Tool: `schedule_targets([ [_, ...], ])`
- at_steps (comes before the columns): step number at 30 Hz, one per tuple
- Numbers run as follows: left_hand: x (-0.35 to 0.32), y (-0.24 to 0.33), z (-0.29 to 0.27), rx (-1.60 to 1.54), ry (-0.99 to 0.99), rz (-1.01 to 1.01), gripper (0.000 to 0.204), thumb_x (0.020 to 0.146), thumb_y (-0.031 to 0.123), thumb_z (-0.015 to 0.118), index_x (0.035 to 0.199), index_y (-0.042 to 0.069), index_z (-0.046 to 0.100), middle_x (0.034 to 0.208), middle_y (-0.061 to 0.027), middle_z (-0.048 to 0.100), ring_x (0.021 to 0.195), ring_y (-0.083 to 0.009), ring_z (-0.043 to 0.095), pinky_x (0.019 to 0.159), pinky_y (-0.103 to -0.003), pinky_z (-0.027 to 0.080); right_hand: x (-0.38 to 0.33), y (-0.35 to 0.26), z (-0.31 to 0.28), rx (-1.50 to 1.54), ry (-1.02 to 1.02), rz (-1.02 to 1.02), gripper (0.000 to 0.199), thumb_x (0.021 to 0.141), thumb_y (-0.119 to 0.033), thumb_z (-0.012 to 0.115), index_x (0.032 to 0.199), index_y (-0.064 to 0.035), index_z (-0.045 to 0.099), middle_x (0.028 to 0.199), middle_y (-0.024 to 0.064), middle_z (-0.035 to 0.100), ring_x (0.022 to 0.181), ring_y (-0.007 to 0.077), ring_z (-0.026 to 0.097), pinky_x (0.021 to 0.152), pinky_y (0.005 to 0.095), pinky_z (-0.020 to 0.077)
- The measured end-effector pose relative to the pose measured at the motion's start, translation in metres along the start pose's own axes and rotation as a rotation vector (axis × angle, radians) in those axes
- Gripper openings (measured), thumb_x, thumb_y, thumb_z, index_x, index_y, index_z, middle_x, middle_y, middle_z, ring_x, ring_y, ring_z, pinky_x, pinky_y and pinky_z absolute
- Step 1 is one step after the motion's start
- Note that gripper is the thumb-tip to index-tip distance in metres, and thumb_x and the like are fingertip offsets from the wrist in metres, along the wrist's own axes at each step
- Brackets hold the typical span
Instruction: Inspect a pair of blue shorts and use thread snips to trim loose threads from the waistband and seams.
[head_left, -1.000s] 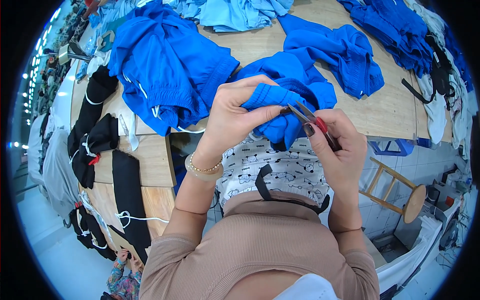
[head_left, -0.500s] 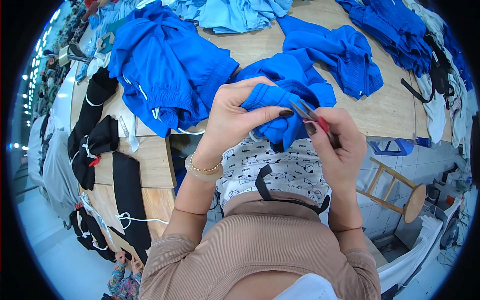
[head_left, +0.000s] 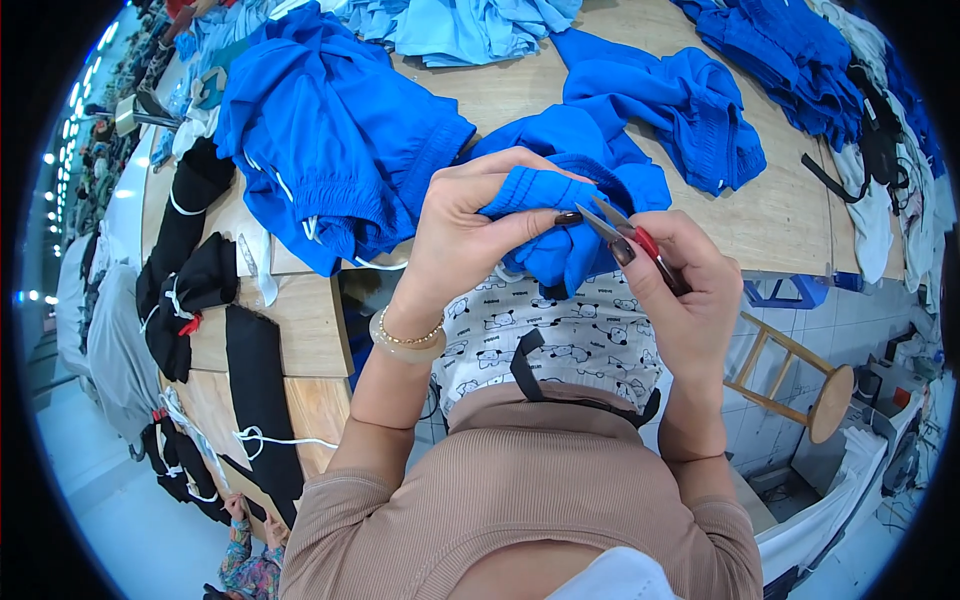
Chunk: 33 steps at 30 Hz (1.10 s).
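Observation:
My left hand (head_left: 470, 215) pinches the stitched waistband of a blue garment (head_left: 610, 140), thumb on top, holding it up off the table's front edge. Gathered folds hang below the fingers. In my right hand (head_left: 690, 285) is a small pair of red-handled thread snips (head_left: 643, 240). Their two metal blades stand apart, pointing left at the waistband edge close to my left thumb. Whether a thread lies between the blades is too small to tell. To the left, a heap of blue drawstring garments (head_left: 330, 130) lies on the wooden table (head_left: 790, 230).
Another blue garment (head_left: 700, 120) and a blue pile (head_left: 780, 60) lie on the right. Light blue cloth (head_left: 470, 30) sits at the back. Black rolled garments (head_left: 262, 390) with white cords lie left. A wooden stool (head_left: 828, 405) is at lower right; another person's hands (head_left: 255, 515) show lower left.
My right hand has moved slightly to the right, and the snips have turned a little, showing their blades more plainly. My left hand keeps its hold on the waistband.

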<state>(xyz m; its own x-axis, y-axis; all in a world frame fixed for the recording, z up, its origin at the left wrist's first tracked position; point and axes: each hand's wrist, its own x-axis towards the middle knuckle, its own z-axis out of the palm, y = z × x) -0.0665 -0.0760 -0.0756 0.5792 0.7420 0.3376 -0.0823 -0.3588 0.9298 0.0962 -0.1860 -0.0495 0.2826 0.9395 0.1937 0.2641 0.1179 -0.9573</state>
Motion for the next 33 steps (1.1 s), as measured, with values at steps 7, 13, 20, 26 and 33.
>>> schedule_targets([
  [7, 0.001, -0.001, 0.001, -0.018, -0.002, 0.006, 0.015, 0.072, 0.001, 0.07, 0.087, -0.002, 0.07, 0.092, -0.0148, 0.067, 0.083, -0.0191, 0.065, 0.072, -0.028, 0.052, 0.001, -0.002, 0.0, -0.008, -0.02, 0.023, 0.005, 0.081, -0.002, 0.063, 0.086, -0.0011, 0.062, 0.067, -0.0014, 0.057, 0.052, 0.0005, 0.044, 0.047, 0.0164, 0.0308],
  [13, 0.001, 0.002, 0.001, -0.089, -0.015, -0.052, 0.015, 0.073, 0.0, 0.069, 0.088, -0.003, 0.069, 0.091, -0.0145, 0.067, 0.084, -0.0193, 0.065, 0.073, -0.028, 0.052, 0.0, 0.005, 0.004, 0.038, 0.016, -0.108, 0.01, 0.08, -0.001, 0.063, 0.09, -0.0012, 0.062, 0.072, -0.0004, 0.059, 0.055, 0.0004, 0.045, 0.048, 0.0155, 0.031],
  [20, 0.001, 0.0, 0.003, -0.041, -0.007, 0.027, 0.015, 0.073, -0.001, 0.068, 0.089, -0.002, 0.069, 0.094, -0.0149, 0.067, 0.085, -0.0194, 0.065, 0.074, -0.028, 0.052, 0.004, -0.003, 0.0, 0.108, 0.06, -0.057, 0.011, 0.08, 0.001, 0.064, 0.09, 0.0015, 0.062, 0.069, -0.0019, 0.058, 0.054, -0.0003, 0.043, 0.047, 0.0153, 0.0293],
  [26, 0.002, 0.0, 0.001, -0.025, 0.005, 0.033, 0.015, 0.074, 0.0, 0.068, 0.089, -0.002, 0.07, 0.094, -0.0148, 0.067, 0.085, -0.0204, 0.065, 0.074, -0.029, 0.053, 0.001, 0.0, -0.003, 0.031, 0.032, 0.003, 0.007, 0.079, 0.001, 0.064, 0.086, 0.0002, 0.063, 0.066, -0.0026, 0.056, 0.053, -0.0005, 0.041, 0.047, 0.0157, 0.029],
  [33, 0.002, -0.002, 0.0, 0.006, -0.009, 0.066, 0.014, 0.073, 0.0, 0.068, 0.087, -0.002, 0.069, 0.093, -0.0151, 0.067, 0.084, -0.0207, 0.066, 0.074, -0.029, 0.053, 0.001, -0.004, -0.002, 0.024, 0.01, 0.013, 0.007, 0.079, 0.0, 0.064, 0.086, 0.0001, 0.063, 0.065, -0.002, 0.056, 0.054, -0.0001, 0.042, 0.047, 0.0162, 0.0297],
])
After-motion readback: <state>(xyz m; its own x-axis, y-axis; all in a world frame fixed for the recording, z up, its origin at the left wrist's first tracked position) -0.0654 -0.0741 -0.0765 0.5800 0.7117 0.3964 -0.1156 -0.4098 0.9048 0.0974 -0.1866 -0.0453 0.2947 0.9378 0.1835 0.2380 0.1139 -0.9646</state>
